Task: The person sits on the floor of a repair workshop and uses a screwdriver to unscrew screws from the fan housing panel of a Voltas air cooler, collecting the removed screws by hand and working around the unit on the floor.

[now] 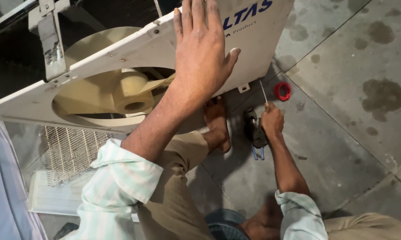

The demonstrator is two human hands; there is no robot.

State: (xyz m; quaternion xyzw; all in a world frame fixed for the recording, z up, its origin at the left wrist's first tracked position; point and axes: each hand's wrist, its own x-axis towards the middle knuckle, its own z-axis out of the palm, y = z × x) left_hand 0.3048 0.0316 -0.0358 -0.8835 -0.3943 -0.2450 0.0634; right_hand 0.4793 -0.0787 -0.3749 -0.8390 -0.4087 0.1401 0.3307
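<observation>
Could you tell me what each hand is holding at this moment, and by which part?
The right hand grips a screwdriver by its handle, its thin shaft pointing up. The left hand holds nothing; it presses flat on the white panel.

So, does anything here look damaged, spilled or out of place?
Yes. The white panel with the fan is tilted, propped by the left hand. Dark stains blotch the floor. Pliers and a red ring lie loose by the right hand, which holds a thin rod.

Wire coil [282, 91] right of fan housing [120, 58]
</observation>
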